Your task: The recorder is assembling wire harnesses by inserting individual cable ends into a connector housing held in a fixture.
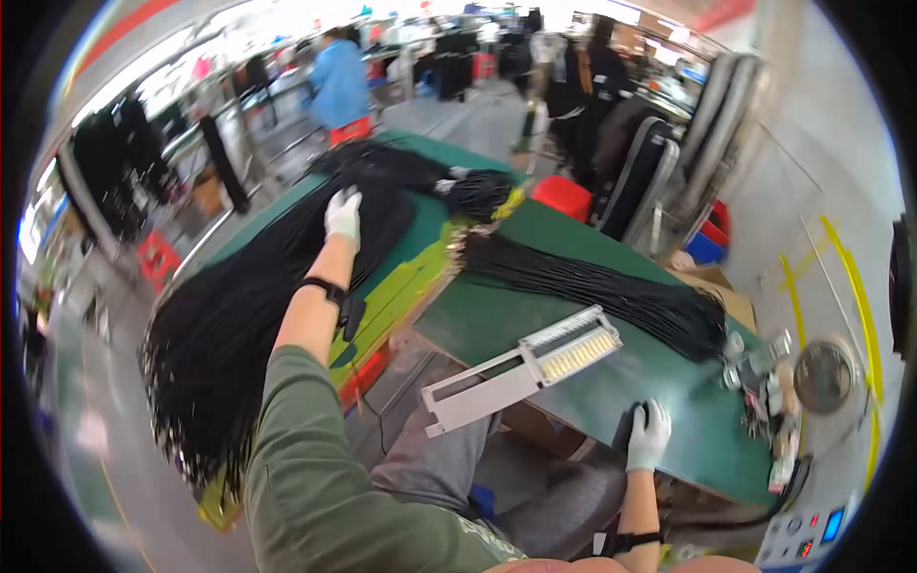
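Observation:
My left hand point(344, 216), in a white glove, reaches far forward onto a large spread of black cables point(239, 277). Its fingers look slightly apart on the cables, and I see none lifted in them. My right hand point(650, 435), gloved in white too, rests at the near edge of the green table point(693, 406) with fingers spread. Beside it is a small black object point(626, 427), partly hidden. Between my hands, a pale metal frame point(523, 371) overhangs the table edge, with a row of cream-coloured pieces point(579, 355) at its far right end.
Another black cable bundle point(592, 282) lies across the table. Yellow-green tape point(401, 286) covers a strip at its left part. Small metal fixtures point(759, 382) stand on the right, with a control box point(810, 533) below. A red stool point(562, 197) and a person in blue point(340, 81) are beyond.

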`<state>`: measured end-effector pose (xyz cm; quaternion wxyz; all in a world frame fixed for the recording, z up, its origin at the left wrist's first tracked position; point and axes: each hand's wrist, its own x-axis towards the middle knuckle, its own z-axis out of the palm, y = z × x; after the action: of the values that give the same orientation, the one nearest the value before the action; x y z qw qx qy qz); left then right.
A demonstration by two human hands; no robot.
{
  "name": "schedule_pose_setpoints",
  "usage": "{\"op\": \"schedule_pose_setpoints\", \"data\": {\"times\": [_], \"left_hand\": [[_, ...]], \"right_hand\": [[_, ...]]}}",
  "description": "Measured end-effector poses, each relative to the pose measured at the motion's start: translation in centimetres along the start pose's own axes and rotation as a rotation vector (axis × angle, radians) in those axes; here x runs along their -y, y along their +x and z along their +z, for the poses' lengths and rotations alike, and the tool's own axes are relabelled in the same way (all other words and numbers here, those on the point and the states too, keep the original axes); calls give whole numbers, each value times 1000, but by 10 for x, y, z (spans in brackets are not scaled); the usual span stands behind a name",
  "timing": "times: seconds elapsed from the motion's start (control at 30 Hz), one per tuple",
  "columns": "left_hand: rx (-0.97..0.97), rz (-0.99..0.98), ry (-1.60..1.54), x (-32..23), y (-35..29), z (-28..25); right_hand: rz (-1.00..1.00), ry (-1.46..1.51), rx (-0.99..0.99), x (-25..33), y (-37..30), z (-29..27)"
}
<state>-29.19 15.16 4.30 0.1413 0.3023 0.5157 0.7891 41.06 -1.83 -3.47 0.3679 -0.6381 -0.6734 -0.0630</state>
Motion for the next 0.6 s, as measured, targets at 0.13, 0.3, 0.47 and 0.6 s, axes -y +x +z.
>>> {"op": "schedule_pose_setpoints", "data": {"times": [0.13, 0.3, 0.47, 0.6], "left_hand": [[14, 29, 50, 4, -6, -49], [41, -88, -131, 2, -9, -49], [36, -260, -230, -16, -18, -36], [179, -245, -349, -13, -11, -49]], "right_hand": [[-117, -37, 74, 14, -4, 14], [-54, -61, 119, 15, -7, 6], [-50, -97, 122, 14, -5, 0], [-70, -72, 122, 13, -4, 4]]}}
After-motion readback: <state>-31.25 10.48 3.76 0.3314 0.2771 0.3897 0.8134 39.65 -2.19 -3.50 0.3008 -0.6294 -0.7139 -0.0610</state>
